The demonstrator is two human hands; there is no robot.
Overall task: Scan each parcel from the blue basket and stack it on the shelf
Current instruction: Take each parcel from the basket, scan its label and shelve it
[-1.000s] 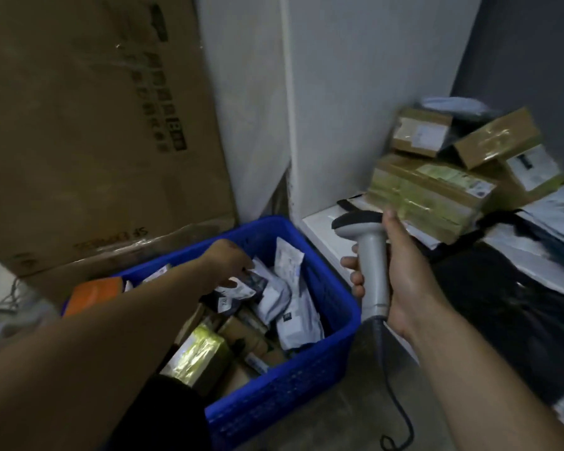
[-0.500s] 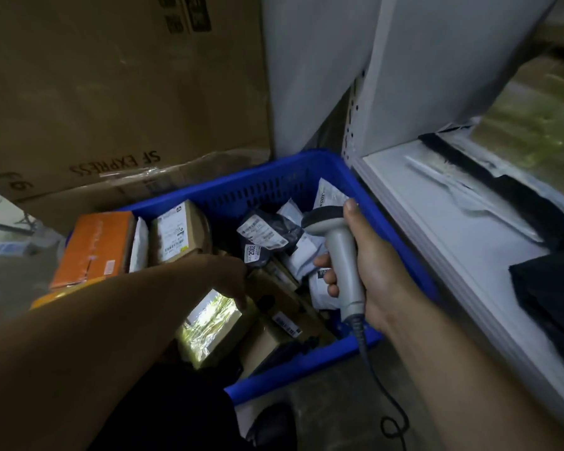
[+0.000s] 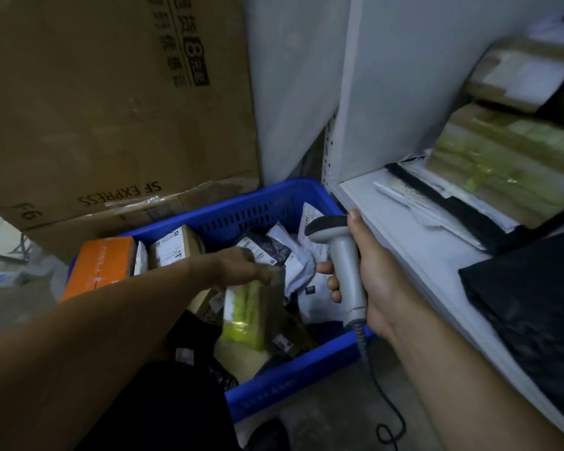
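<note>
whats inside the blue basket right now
The blue basket holds an orange box, a brown labelled box, white and black mailer bags, and a yellow-taped parcel that the left hand grips. Whatever lies beneath them is covered.

taped parcel point(image 3: 248, 307) blurred | shelf stack point(image 3: 508, 164) cut by right edge
</note>
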